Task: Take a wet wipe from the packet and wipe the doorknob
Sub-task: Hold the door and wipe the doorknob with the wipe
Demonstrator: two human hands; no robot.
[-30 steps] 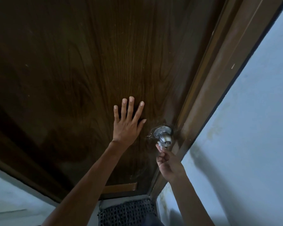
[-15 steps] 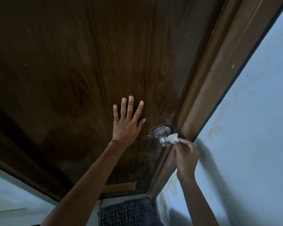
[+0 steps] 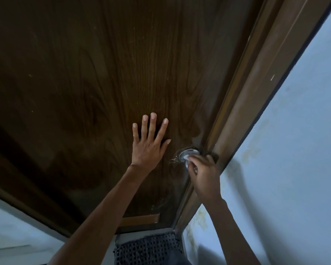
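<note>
A silver round doorknob (image 3: 185,155) sits on the dark wooden door (image 3: 103,83), close to its right edge. My right hand (image 3: 203,175) is closed over the knob from below and to the right, and covers most of it. A small bit of white wet wipe (image 3: 191,158) shows at its fingertips, pressed on the knob. My left hand (image 3: 148,146) lies flat on the door just left of the knob, fingers spread and pointing up. The wipe packet is not in view.
The brown door frame (image 3: 256,92) runs diagonally right of the knob, and a pale blue wall (image 3: 294,150) lies beyond it. A dark woven mat (image 3: 147,249) lies on the floor at the door's foot. A pale floor shows at lower left.
My right hand, holding the wipe, went from below the knob to its right side and now closes over the knob. My left hand has stayed flat on the door.
</note>
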